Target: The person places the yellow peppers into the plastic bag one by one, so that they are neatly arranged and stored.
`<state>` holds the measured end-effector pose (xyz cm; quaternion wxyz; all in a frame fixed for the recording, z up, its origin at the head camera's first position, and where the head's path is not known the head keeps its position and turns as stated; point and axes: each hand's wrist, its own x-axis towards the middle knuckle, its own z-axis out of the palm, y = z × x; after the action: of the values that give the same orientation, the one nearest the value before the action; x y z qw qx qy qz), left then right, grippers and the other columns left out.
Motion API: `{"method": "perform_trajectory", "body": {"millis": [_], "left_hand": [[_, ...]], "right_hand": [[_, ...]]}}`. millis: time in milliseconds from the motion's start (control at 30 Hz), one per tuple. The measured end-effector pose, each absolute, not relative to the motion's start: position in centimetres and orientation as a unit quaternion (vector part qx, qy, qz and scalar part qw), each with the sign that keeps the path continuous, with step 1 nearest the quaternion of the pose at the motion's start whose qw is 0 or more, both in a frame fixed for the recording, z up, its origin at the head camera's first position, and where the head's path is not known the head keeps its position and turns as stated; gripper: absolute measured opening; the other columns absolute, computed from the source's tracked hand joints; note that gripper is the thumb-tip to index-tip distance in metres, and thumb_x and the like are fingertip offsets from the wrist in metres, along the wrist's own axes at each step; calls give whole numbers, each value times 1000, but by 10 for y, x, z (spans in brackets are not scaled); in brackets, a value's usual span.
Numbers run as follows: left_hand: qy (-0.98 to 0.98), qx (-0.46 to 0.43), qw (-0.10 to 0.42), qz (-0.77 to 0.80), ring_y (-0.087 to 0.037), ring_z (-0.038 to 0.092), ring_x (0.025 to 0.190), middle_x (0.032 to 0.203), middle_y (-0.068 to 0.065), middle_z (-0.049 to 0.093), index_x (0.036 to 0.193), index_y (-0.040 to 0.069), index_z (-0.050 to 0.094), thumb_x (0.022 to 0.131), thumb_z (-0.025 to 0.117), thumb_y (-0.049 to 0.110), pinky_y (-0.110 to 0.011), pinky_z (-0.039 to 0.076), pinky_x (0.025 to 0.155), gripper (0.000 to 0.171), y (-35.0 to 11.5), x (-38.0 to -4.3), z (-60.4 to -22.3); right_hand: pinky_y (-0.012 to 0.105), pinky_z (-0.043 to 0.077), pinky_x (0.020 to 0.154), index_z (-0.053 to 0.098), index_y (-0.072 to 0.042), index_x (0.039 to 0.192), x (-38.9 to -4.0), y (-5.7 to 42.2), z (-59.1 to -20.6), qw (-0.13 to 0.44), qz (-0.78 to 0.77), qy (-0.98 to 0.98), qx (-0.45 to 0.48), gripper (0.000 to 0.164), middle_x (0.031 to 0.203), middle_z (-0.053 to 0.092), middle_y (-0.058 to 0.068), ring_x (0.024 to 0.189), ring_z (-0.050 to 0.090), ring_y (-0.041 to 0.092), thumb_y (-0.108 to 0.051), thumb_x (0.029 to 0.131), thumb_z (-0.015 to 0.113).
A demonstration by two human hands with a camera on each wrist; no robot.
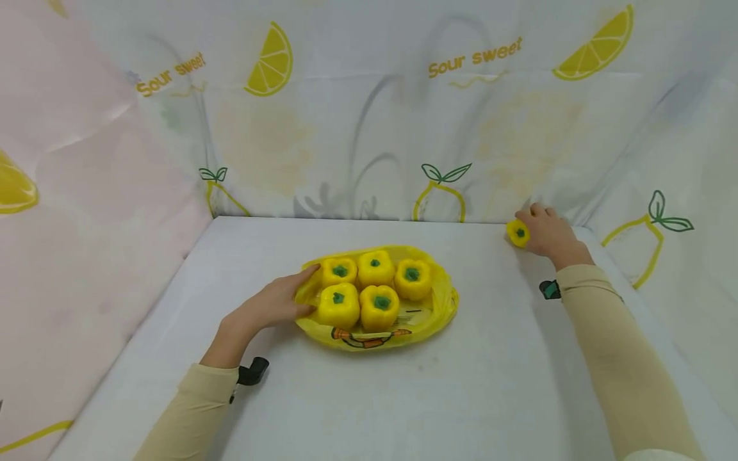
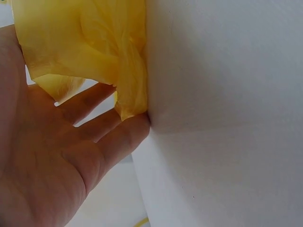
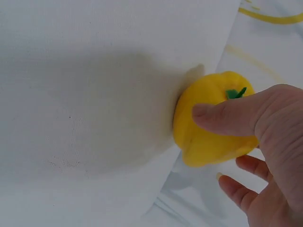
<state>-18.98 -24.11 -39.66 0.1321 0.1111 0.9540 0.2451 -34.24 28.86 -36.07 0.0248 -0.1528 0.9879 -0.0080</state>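
At the back right of the table, my right hand (image 1: 548,232) holds a yellow bell pepper (image 3: 208,125) with a green stem. The right wrist view shows the thumb pressed on the pepper's side and other fingers behind it. My left hand (image 1: 275,301) is at the left end of a yellow plastic bag (image 1: 429,320), its fingers spread along the rim. In the left wrist view the fingers (image 2: 125,137) reach nearly straight under the bag's hanging edge. Several yellow bell peppers (image 1: 377,307) stand inside the bag, stems up.
White cloth covers the table (image 1: 461,397). A lemon-printed fabric wall (image 1: 369,128) rises right at its back edge, close beyond my right hand, and more fabric stands along both sides. Dark straps with small devices (image 1: 252,371) sit at both wrists.
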Motion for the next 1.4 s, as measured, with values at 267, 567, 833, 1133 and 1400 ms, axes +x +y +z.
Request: {"method": "perform_trajectory", "body": {"millis": [267,567,833,1133,1400], "left_hand": [[953,114,132,248,-37,38,145,159,-14,38,160,21,21,89,63,31,-59,32,118,83,-235,-193,-400],[954,115,132,242,-38,37,145,159,-15,38,160,19,21,89,63,31,-59,31,118,83,-235,-191,-396],[955,102,140,242,-37,37,146,159,-15,38,161,22,18,90,63,32,-59,31,118,84,-236,-191,-399],[958,111,140,224,-39,36,146,158,-16,38,161,17,18,91,63,29,-59,31,118,84,-235,-191,-398],[960,113,138,216,-39,36,146,159,-16,38,161,16,17,90,63,28,-59,30,119,85,-234,-193,-402]], "right_hand": [[64,46,86,44,1,140,-336,311,-365,-6,-1,988,-157,57,137,42,33,113,40,55,-23,92,64],[68,43,89,45,-1,140,-329,304,-366,14,-87,984,-156,60,139,42,33,115,42,54,-27,90,64],[61,43,99,43,-2,142,-319,284,-360,20,-159,972,-174,65,139,47,28,113,48,42,-18,85,69],[58,45,104,38,-5,145,-278,246,-339,32,-228,953,-196,70,142,47,19,115,48,35,-17,86,71],[47,53,97,46,-11,139,-245,212,-331,9,-230,924,-305,66,136,47,8,112,52,24,-13,81,76]]}}
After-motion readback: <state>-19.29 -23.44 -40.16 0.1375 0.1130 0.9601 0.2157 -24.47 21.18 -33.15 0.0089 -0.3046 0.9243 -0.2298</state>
